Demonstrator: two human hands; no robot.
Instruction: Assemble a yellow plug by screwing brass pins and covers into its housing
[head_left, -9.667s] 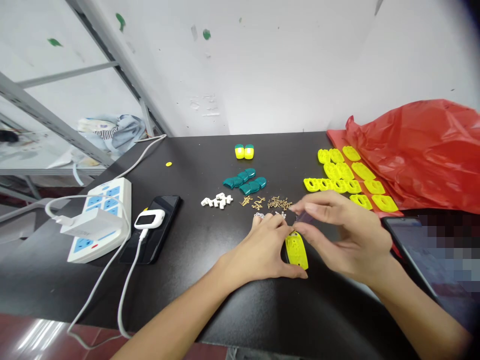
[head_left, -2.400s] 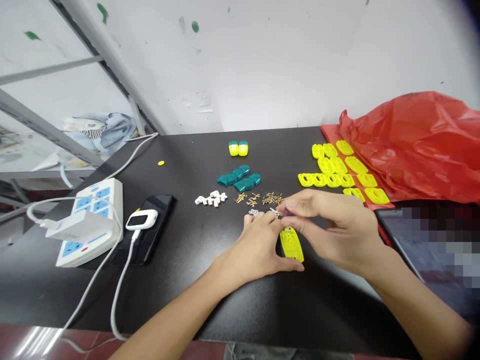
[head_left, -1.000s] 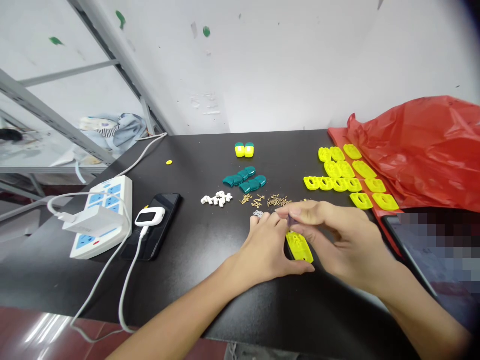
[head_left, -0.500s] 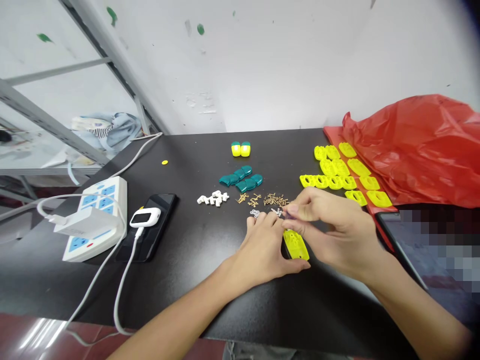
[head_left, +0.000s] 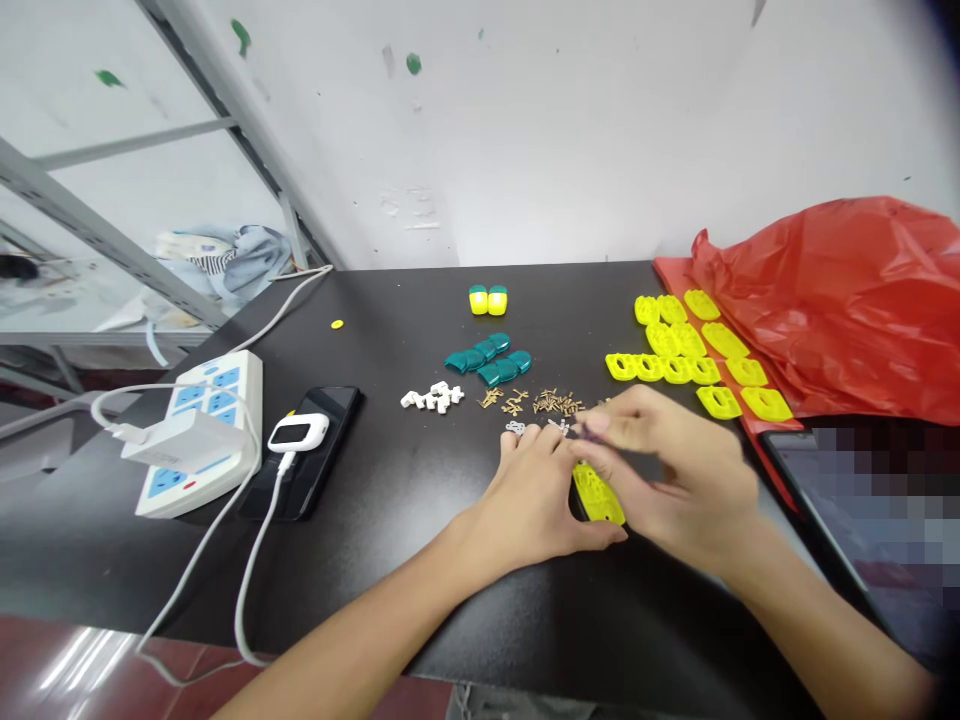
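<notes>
Toward the front edge of the counter point(head_left: 352, 590), right of its middle, a yellow shell point(head_left: 600, 497) lies between the hands, ribbed inner side up. The left hand point(head_left: 529, 490) braces it, thumb at the near end, fingers along its left side. The right hand point(head_left: 667, 465) has its grip above the far end, thumb and forefinger pinching a small dark item point(head_left: 587, 431), too blurred to identify. Step in hand, as judged: close work at that end. Next move likely calls for a steady left hold and fine right-hand control. Just beyond lie brass-coloured pieces point(head_left: 555, 402); toward the back right corner, yellow parts point(head_left: 677, 340) beside a red bag point(head_left: 840, 300).
</notes>
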